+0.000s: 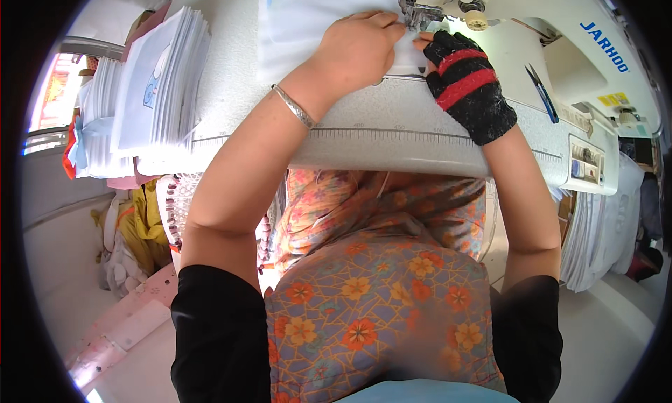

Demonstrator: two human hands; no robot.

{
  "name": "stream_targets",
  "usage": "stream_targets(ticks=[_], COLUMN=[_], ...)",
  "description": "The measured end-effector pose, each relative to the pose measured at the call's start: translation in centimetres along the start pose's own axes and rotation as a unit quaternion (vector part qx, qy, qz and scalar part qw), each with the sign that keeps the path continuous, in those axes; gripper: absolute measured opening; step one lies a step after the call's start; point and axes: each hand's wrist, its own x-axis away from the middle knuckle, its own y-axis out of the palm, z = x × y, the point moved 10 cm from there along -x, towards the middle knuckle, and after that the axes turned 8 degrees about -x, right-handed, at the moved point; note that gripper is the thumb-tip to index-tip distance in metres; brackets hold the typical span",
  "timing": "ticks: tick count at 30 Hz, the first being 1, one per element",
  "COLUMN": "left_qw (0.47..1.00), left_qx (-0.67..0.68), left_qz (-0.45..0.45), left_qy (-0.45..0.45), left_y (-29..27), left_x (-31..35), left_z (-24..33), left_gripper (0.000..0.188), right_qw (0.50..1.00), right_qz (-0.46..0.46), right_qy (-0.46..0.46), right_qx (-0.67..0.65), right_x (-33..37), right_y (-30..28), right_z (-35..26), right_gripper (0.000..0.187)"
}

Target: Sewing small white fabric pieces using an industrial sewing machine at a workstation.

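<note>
1. Light-blue cloth point(427, 394), nearest, overlaps the floral apron point(357, 298).
2. White fabric point(287, 53) lies on the sewing-machine table point(378, 112), by the presser foot point(413, 22).
3. Left hand point(364, 46): palm down on fabric, unclenched. Right hand point(465, 81), fingerless-gloved: fingertips near presser foot; grip indeterminable.
4. Panel stack point(157, 88) stands left.

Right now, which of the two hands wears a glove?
The right hand, in a black glove with red stripes; the left hand is bare, with a silver bracelet at its wrist.
</note>
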Motion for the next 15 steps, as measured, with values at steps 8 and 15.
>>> stream_targets(ticks=[8,15], left_qw=[0.944,0.984], left_qx=[-0.022,-0.012], left_qz=[-0.329,-0.176], left_qy=[0.022,0.000], left_y=[1.1,1.7], left_x=[0.1,4.7], left_z=[0.1,1.1], left_gripper=[0.030,0.057], right_qw=[0.997,0.997], right_qz=[-0.010,-0.013], right_qy=[-0.017,0.063], right_qx=[-0.072,-0.044], right_x=[0.0,0.2], right_y=[-0.6,-0.6], right_z=[-2.2,0.2], right_gripper=[0.027,0.023])
